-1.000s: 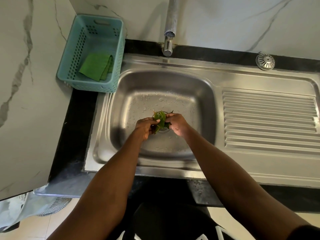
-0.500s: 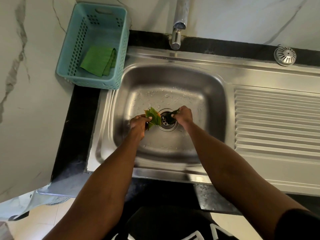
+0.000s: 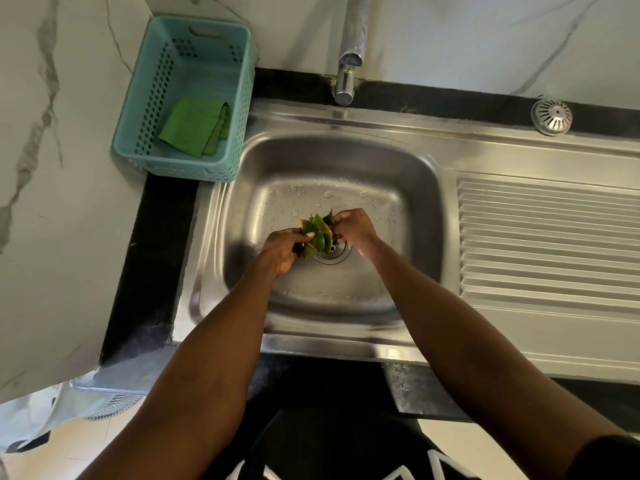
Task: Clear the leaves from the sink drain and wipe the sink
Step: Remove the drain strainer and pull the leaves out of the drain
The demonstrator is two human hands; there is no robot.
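The leaves are bunched just above the drain, at the centre of the sink bowl. My left hand holds the bunch from the left: thumb laid across the front of the leaves, fingers curled behind them. My right hand meets the bunch from the right, fingers curled and pinching the leaf tips at the upper edge. Both grips are therefore closed on the leaves, and the two hands sit just beside each other over the drain. The drain's metal ring shows below and right of the bunch; whether more leaves lie inside it I cannot tell.

Water drops lie on the bowl floor behind the hands. The tap hangs over the rear rim. The ribbed drainboard extends to the right of the bowl. A round metal strainer lies on the black desk strip behind the drainboard. At the rear left, a teal basket stands on the desk, touching the sink's corner. Inside it lies a folded green cloth.
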